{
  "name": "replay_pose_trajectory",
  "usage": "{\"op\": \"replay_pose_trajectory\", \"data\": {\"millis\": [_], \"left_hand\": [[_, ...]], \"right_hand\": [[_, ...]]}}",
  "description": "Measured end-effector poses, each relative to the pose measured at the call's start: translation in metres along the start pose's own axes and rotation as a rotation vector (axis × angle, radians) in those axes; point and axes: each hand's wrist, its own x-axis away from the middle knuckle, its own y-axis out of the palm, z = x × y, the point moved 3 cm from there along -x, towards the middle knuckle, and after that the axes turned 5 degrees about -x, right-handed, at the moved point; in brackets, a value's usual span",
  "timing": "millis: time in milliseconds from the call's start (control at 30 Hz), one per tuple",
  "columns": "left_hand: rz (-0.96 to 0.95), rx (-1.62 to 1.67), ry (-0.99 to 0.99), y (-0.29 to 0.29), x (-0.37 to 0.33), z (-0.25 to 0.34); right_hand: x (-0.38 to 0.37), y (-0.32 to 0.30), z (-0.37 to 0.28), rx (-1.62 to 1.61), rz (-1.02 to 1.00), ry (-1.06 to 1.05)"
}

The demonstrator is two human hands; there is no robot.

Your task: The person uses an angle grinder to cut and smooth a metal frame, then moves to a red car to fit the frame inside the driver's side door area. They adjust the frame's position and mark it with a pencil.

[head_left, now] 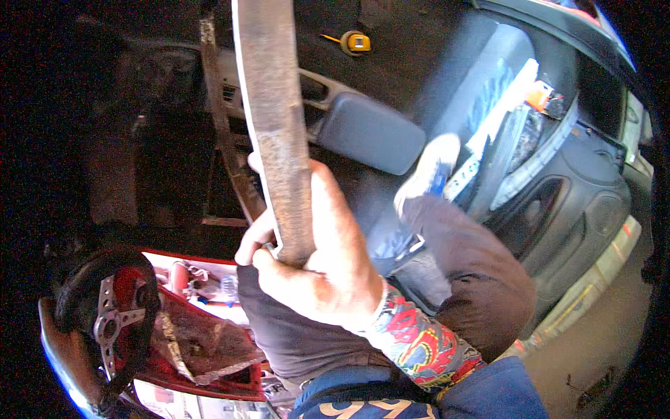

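Observation:
A long, flat metal strip [279, 133], brown with rust and pale along its left edge, rises close before me and runs past the top of the picture. My right hand [328, 258] is closed around its lower end, with fingertips showing on the strip's left side. The right forearm wears a colourful patterned sleeve and comes from the lower right. Behind the strip, a narrower rusty bar [222, 126] slants downward. Nowhere in the picture does my left hand show.
A yellow tape measure [356, 43] lies on the dark car floor. Beyond my hand is a grey padded armrest [373, 133]. A steering wheel [108, 325] stands at lower left, beside a red panel [209, 342]. On the right are a seat [481, 70] and a door panel [583, 188].

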Motion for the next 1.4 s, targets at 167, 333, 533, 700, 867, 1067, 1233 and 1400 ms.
{"op": "replay_pose_trajectory", "data": {"millis": [167,333,533,700,867,1067,1233,1400], "left_hand": [[-0.001,0.355,0.085,0.027,0.004,0.091],[0.191,0.637,-0.094,0.014,0.025,0.185],[0.392,0.525,-0.546,-0.003,0.062,0.27],[-0.174,1.094,-0.461,0.14,-0.023,0.364],[-0.186,1.441,-0.464,0.235,-0.031,0.383],[-0.208,1.247,-0.343,0.275,-0.036,0.329],[-0.206,1.82,-0.556,0.259,-0.033,0.349],[-0.136,1.6,-0.565,0.222,-0.048,0.383]], "right_hand": [[-0.004,-0.006,-0.015,0.09,-0.058,0.05],[-0.035,-0.051,-0.073,0.117,-0.238,0.244],[-0.09,-0.123,-0.125,0.017,-0.376,0.389],[-0.142,-0.176,-0.152,-0.013,-0.544,0.42],[-0.202,-0.227,-0.165,-0.106,-0.382,0.533],[-0.292,-0.233,-0.166,-0.076,-0.657,0.598],[-0.289,-0.286,-0.143,-0.24,-0.432,0.684],[-0.284,-0.271,-0.145,-0.288,-0.441,0.624]]}}
